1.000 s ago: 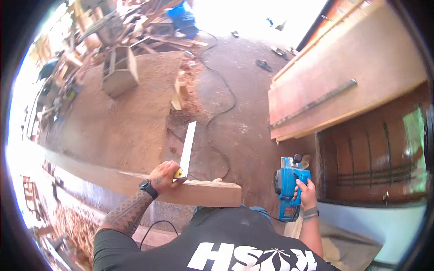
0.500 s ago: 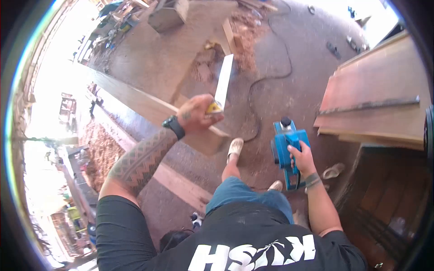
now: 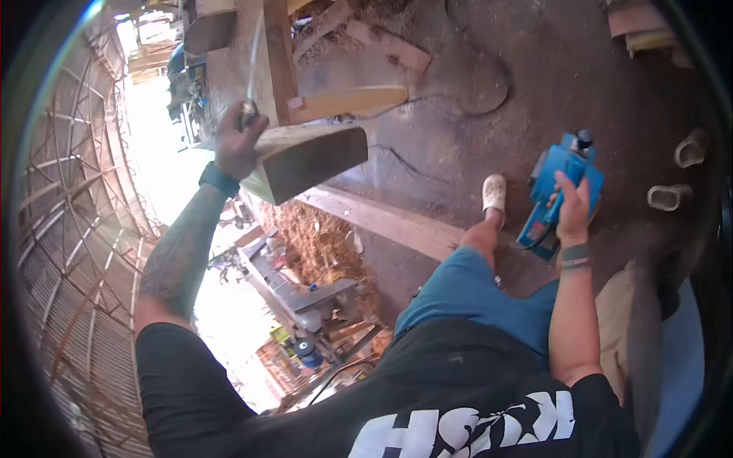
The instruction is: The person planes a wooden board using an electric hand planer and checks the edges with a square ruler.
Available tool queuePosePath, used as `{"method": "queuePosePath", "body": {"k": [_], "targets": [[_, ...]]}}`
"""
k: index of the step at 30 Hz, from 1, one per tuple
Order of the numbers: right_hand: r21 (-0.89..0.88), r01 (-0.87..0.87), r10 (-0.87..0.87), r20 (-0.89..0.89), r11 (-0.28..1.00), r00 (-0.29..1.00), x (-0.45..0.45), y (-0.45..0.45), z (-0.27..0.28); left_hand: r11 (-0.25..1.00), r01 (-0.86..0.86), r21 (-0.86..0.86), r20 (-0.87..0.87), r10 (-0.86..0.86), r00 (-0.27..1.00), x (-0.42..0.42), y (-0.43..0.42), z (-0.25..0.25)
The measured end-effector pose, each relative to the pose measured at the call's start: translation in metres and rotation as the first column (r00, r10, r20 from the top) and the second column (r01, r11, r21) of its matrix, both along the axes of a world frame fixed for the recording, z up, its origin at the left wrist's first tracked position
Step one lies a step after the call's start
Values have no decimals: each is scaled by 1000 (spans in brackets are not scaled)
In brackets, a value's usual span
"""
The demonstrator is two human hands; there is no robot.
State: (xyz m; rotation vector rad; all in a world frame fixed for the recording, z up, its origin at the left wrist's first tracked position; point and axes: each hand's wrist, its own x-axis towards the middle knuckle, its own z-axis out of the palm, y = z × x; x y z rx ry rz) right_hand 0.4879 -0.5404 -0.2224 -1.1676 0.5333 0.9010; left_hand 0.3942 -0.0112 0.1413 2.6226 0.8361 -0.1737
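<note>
My left hand (image 3: 238,145) is closed around what looks like a try square (image 3: 250,113). Its thin, bright blade points away from me, and its body is mostly covered by my fingers. Just beside that hand is the end of a thick wooden beam (image 3: 321,164); whether they touch I cannot tell. My right hand (image 3: 574,208) grips the handle of a blue electric planer (image 3: 561,172) with a black front knob. The planer hangs above the floor, clear of the wood.
A long plank (image 3: 389,221) lies across the floor beside wood shavings (image 3: 313,237). Boards (image 3: 347,99) and a dark cord (image 3: 496,99) lie farther off. Loose clogs (image 3: 668,198) sit at the right. A cluttered workbench (image 3: 301,298) stands at the lower left.
My view has swung left. The left hand, still holding the square, is now by the beam's end. The planer stays in my right hand, and the panel stack has mostly left the view.
</note>
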Motion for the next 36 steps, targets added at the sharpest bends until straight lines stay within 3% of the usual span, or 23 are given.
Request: {"method": "queuePosePath", "body": {"k": [1, 5, 7, 12, 14, 17, 19, 21, 27, 30, 34, 36], "targets": [[-33, 23, -22, 26, 999, 999, -26, -5, -15, 997, 51, 52, -68, -47, 997, -12, -1, 8], [-127, 83, -77, 52, 988, 996, -70, -5, -86, 1000, -21, 16, 1, 21, 1000, -6, 1, -5], [-125, 117, -115, 23, 985, 993, -96, -11, -124, 982, -78, -171, 22, 83, 996, -10, 29, 0], [-132, 122, -137, -114, 984, 984, -119, -28, -183, 976, -38, -214, 100, 61, 993, 3, 18, 19], [-159, 89, -109, -125, 983, 986, -123, -29, -192, 979, -125, -160, 180, 154, 971, 8, -6, 7], [-161, 51, -67, -97, 986, 993, -131, -23, -196, 991, 25, -134, 128, -8, 992, 9, 8, 9], [-141, 39, -54, -103, 989, 993, -134, -20, -194, 991, 36, -131, 123, -20, 992, 11, 2, 9], [-154, 32, -44, -77, 988, 996, -131, -20, -191, 998, 69, 1, 29, -69, 997, 12, -8, 13], [-186, 8, -2, 30, 983, 1000, -129, -21, -174, 996, 74, -47, 46, -72, 996, 8, -4, 12], [-250, -61, 63, 1, 966, 998, -131, -29, -182, 996, 13, -85, 151, 0, 988, 4, -1, 4], [-305, -113, 111, -24, 946, 994, -140, -33, -211, 990, 121, -67, 52, -117, 992, 0, 28, 18], [-306, -135, 136, -18, 942, 991, -143, -37, -218, 975, 111, -195, 106, -92, 990, -2, 27, 16]]}}
